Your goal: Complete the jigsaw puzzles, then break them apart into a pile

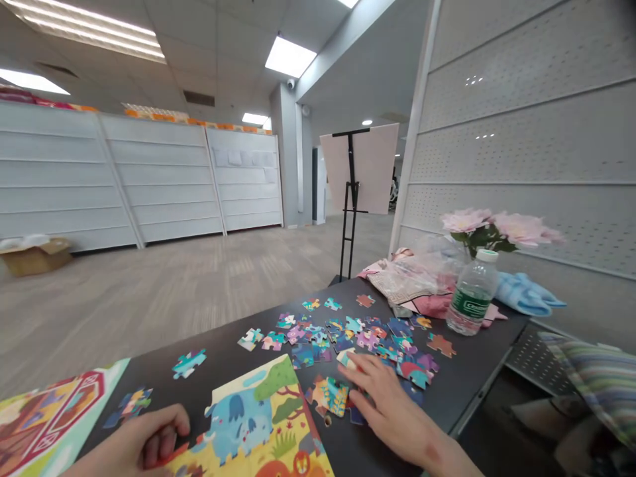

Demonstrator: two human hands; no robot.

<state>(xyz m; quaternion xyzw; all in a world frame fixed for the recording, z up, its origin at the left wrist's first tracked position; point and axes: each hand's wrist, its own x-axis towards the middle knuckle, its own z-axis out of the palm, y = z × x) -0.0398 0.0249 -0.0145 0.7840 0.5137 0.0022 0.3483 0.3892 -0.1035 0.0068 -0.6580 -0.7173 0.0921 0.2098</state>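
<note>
Right of the puzzle [241, 427]: pieces [368, 339], right hand [385, 401] nearer.
Its fingers half-spread; left hand [144, 437] curled; both holds unclear.

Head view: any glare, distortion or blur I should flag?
Head view: ceiling lights blown out to white; small bright reflections on the right wall panel; top right corner dark. Also head view: wide-angle stretch toward the edges; pieces keep distinct colours with no strong glare, though their fine print looks soft.
</note>
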